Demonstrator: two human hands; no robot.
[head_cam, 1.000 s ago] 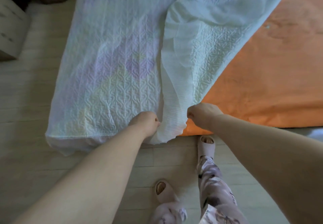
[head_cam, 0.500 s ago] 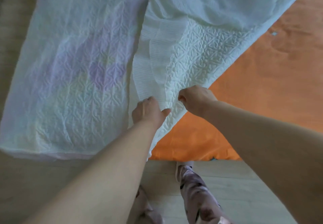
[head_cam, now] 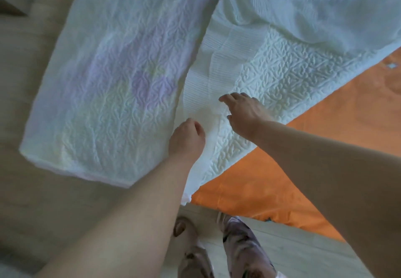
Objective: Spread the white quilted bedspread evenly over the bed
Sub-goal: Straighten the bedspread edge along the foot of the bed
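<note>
So the white quilted bedspread is bunched at the near corner of the bed, half of it out over the pale wood floor, and the orange bed sheet is mostly bare. The left hand is fisted round the ribbed border band, I reckon to hold that fold up. The right hand lies loose-fingered on the puffy scroll-stitched side, gripping nothing.

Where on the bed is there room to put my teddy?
The bare orange sheet, right of the white bedspread, is free. Crowded at its fold, where the left hand grips and the right hand touches.
</note>
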